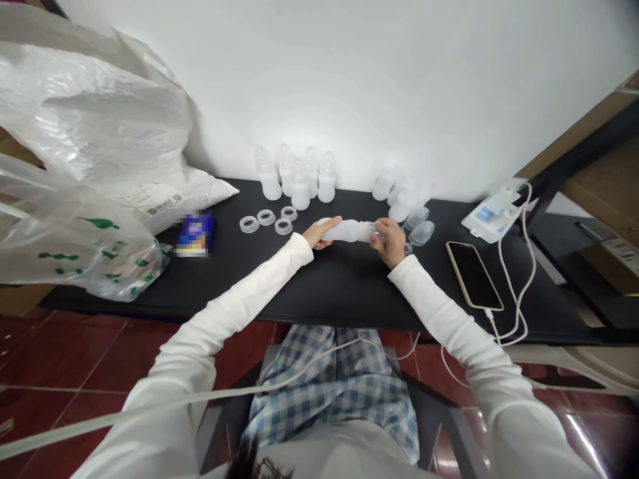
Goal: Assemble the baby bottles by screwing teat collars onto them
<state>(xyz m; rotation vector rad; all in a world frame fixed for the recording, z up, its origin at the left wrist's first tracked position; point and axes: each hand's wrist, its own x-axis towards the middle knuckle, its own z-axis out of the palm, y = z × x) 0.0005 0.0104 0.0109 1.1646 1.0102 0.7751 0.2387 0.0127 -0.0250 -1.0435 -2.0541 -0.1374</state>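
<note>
A translucent white baby bottle [344, 230] lies sideways between my hands, above the black table. My left hand [315, 235] is wrapped round its base end. At the neck end, my right hand [390, 241] has its fingers closed round a clear cap [374, 231]; what lies under those fingers is hidden. Just right of that hand, several clear dome caps [422, 233] lie on the table. Left of my left hand are several loose translucent collar rings [283, 226]. Several capped bottles [300, 191] stand upright behind them, and more white bottles [384, 184] stand at the back right.
A phone [474, 276] with a white charging cable [525, 286] lies on the right of the black table [339, 286]. Behind it is a white-blue packet [492, 214]. Large plastic bags [100, 113] and a blue box [196, 233] occupy the left. A white wall rises behind.
</note>
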